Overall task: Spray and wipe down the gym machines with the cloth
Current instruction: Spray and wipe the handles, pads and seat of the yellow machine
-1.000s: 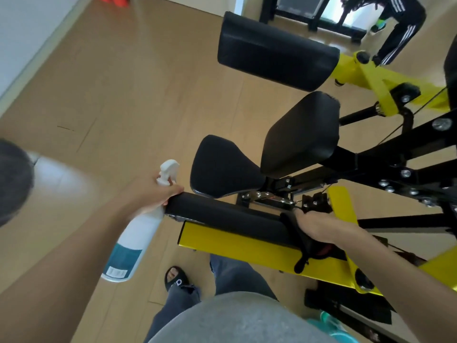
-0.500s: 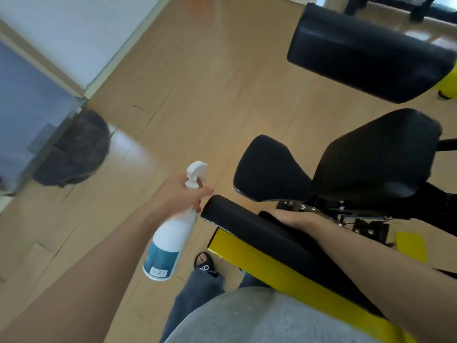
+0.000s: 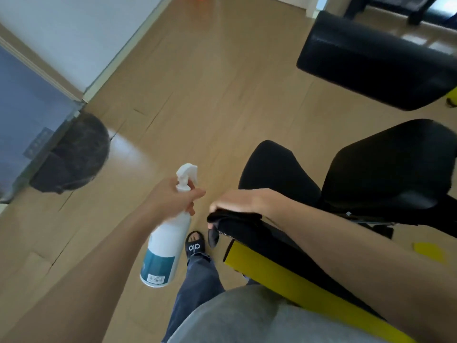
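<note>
The right hand [image 3: 237, 201] has its grip pressed down on the black cloth [image 3: 222, 222], bunched over the near end of the long black pad [image 3: 249, 233]. The left hand [image 3: 173, 201] has its grip wrapped around the neck of the spray bottle [image 3: 164, 251], held off to the left above the floor [image 3: 210, 95]. To wipe well, I would keep the cloth flat, press firmly and run it over the pad's end edge, with the bottle kept clear. Count: 1 cloth, 1 bottle, 4 black pads, 2 hands.
</note>
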Tool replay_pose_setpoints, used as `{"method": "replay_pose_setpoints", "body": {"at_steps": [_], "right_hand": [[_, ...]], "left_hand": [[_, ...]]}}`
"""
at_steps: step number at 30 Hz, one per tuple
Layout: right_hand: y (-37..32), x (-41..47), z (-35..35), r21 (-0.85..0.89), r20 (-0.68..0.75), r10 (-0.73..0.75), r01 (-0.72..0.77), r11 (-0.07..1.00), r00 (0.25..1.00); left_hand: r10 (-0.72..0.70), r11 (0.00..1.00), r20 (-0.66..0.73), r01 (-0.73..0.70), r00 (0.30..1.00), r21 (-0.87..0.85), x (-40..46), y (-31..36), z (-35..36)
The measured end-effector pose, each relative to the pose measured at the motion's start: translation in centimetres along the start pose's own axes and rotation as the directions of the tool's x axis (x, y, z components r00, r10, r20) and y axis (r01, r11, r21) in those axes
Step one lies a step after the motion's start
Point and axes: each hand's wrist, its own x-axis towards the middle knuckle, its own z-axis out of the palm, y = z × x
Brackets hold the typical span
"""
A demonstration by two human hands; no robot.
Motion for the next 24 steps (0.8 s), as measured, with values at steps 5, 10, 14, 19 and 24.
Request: {"method": "replay_pose_setpoints", "body": {"at_steps": [5,10,14,19,24], "right_hand": [[-0.4,-3.2,4.3,-0.473,-0.332,-0.296,0.113,0.874,0.896],[1.8,-2.0,8.6,-0.824,-0.494,-0.669,-0.052,0.565,0.556],[-0.2,-0.6,8.9,-0.727,-0.639,-0.539,-0.204,0.655,0.549],[-1.9,0.8,7.0,-0.444,-0.717,-0.095,-0.347,0.826,0.691],[-1.5,2.4,2.3,0.056,-0.611,0.298,-0.336,0.940,0.733]], "left_hand": [[0.107,0.991,0.128,-0.116,0.986,0.069,1.8,0.5,-1.0],[0.222,0.956,0.244,-0.260,0.944,0.139,3.0,2.1,-2.1],[0.282,0.917,0.311,-0.350,0.908,0.190,4.2,3.5,-2.8],[0.353,0.857,0.378,-0.457,0.856,0.236,6.4,6.3,-3.6],[0.389,0.789,0.443,-0.540,0.808,0.293,7.8,11.3,-2.4]]}}
